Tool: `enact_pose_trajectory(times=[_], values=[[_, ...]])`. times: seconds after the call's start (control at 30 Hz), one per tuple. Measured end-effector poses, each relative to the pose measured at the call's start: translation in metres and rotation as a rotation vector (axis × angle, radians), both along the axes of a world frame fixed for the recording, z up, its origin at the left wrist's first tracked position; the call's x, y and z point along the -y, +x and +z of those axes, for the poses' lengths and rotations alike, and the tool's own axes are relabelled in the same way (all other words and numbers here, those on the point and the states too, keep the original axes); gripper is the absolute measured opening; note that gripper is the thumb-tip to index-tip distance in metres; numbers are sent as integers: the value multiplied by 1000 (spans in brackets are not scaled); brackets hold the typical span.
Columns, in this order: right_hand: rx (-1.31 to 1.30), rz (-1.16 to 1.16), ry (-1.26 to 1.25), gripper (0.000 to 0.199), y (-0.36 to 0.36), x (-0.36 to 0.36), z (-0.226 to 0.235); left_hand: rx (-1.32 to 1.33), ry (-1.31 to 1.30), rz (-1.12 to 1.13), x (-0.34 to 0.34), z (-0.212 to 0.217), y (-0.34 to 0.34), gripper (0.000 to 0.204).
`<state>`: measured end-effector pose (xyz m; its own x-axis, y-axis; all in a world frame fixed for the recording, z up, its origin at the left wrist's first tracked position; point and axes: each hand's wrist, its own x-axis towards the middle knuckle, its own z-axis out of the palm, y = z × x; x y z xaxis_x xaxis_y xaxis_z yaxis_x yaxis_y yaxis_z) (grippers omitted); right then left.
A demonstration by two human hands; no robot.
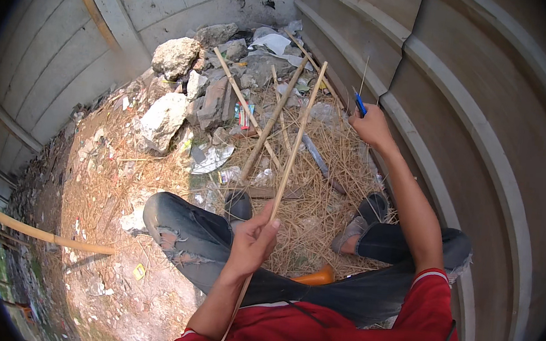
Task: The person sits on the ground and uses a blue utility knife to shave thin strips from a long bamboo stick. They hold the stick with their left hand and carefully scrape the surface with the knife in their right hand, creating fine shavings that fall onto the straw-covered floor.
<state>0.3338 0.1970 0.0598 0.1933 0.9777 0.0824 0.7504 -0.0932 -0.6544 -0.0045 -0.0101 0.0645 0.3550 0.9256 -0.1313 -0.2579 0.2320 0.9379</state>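
Near the ribbed wall (505, 153): right hand (372, 125), fingers hold blue tool (360, 104); farther from it: left hand (253, 242), fingers grip bamboo strip (294, 153).

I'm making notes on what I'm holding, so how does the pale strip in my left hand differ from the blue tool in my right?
The pale strip is long and slender, while the blue tool shows only as a short piece. The strip is straw-coloured; the tool is bright blue. The strip extends both ways from the left hand, whereas the tool shows above the right hand. Both are held.
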Motion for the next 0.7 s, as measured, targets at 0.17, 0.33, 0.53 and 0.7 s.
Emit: enact_pose_trajectory(times=[0.17, 0.33, 0.53, 0.7], values=[[-363, 187, 175, 24, -35, 42, 10, -545, 597, 617, -64, 81, -57, 48], [-422, 320, 135, 27, -55, 50, 20, -818, 1482, 1376, -108, 214, -116, 43], [-483, 414, 30, 25, -101, 74, 25, -909, 1388, 1809, -119, 250, -164, 44], [-443, 557, -20, 23, -122, 94, 20, -562, 1552, 1909, -128, 247, -188, 42]])
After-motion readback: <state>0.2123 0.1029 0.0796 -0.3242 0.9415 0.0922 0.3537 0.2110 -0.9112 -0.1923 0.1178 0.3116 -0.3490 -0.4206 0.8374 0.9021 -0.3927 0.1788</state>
